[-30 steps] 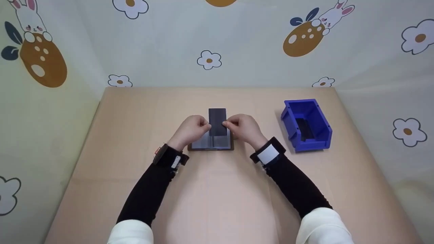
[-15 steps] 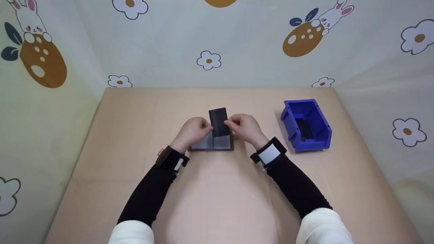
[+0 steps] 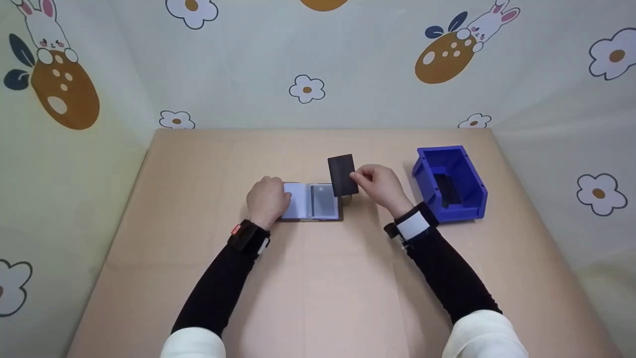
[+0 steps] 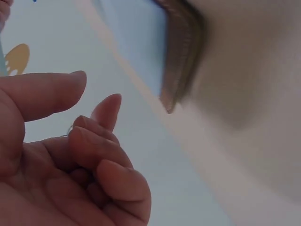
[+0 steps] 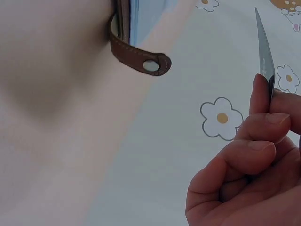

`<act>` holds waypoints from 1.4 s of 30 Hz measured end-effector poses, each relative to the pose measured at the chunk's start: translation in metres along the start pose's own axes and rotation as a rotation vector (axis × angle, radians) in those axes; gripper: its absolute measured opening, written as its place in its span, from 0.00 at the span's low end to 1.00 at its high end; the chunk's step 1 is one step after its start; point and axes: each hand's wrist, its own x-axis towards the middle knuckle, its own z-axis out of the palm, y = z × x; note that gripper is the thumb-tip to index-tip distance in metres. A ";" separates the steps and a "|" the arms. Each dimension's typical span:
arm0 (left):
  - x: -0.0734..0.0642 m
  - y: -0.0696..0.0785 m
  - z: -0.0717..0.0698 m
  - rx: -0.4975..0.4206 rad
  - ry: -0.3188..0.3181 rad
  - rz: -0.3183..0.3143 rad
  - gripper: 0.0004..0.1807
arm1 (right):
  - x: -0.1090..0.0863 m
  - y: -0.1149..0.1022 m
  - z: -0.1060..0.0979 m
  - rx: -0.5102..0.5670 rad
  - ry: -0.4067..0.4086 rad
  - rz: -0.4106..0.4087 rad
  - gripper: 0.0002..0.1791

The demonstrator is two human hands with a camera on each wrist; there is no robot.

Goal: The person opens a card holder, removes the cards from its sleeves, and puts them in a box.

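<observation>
My right hand [image 3: 381,185] pinches a flat black card [image 3: 343,175] by its right edge, raised over the right side of an open card holder [image 3: 325,203]. In the right wrist view the card [image 5: 265,52] is seen nearly edge-on between thumb and finger. The holder has clear plastic sleeves and a brown cover, with a brown snap strap [image 5: 136,59] sticking out. At the holder's left edge is my left hand [image 3: 267,200]. Its thumb and loosely bent fingers hold nothing in the left wrist view, beside the holder's brown corner [image 4: 178,56].
On the right of the table [image 3: 308,288] stands a blue plastic bin [image 3: 454,215] with dark flat pieces [image 3: 444,189] inside. A patterned curtain [image 3: 238,69] encloses the table's back and sides.
The black card has come off the holder and moved right in my right hand, tilting slightly. My left hand has let go of the card and shifted left to the holder's edge.
</observation>
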 end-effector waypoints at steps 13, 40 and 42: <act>0.000 -0.014 0.009 0.008 -0.099 -0.094 0.09 | -0.008 0.039 -0.046 0.008 0.089 0.106 0.14; 0.002 -0.016 0.009 -0.020 -0.137 -0.114 0.12 | -0.044 0.133 -0.153 -0.114 0.152 0.369 0.25; 0.002 -0.017 0.009 -0.020 -0.136 -0.110 0.12 | -0.047 0.137 -0.156 -0.111 0.149 0.384 0.25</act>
